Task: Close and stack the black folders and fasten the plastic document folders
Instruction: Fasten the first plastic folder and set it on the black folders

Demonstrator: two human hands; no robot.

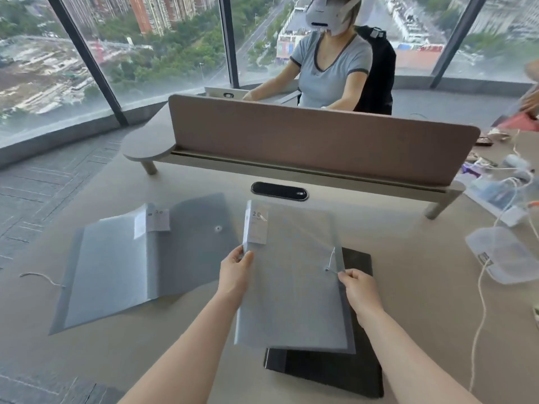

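Left hand (pixel 234 268) fingers grip the closed plastic folder (pixel 291 287); right hand (pixel 360 290) fingers pinch its string (pixel 331 259) at centre frame, mostly hiding the black folders (pixel 329 371) beneath.

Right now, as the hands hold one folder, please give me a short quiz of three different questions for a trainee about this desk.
1. True or false: the plastic folder on the left lies open on the desk.
2. What lies under the plastic folder in the hands? A) the black folders B) a laptop C) a keyboard
3. Fill in: the right hand pinches the folder's ____ near its button, while the left hand grips the folder's left edge.

Key: 1 true; 2 A; 3 string.
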